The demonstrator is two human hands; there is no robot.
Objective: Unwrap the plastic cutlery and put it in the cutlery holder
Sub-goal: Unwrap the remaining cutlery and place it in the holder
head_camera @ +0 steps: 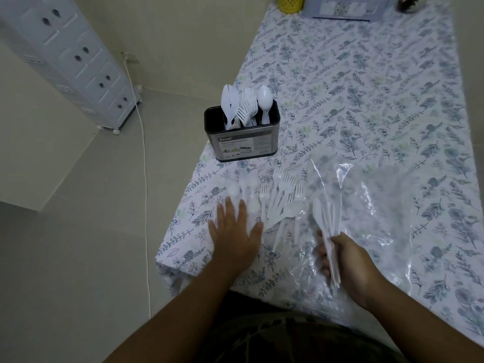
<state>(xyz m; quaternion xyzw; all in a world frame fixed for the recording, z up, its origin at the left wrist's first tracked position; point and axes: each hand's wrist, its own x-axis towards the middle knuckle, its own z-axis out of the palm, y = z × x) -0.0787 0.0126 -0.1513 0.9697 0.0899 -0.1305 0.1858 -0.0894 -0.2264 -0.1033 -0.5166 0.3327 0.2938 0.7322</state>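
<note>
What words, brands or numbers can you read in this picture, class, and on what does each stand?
"Kosso": top left of the label on the cutlery holder.
Smaller print and pictures below it on that label: too small and blurred to read.
No other readable text.

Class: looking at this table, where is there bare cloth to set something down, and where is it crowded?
Free: the cloth between the cutlery holder and the far containers. Crowded: the near edge, with loose forks, the plastic wrap, the left hand and the right hand.
</note>
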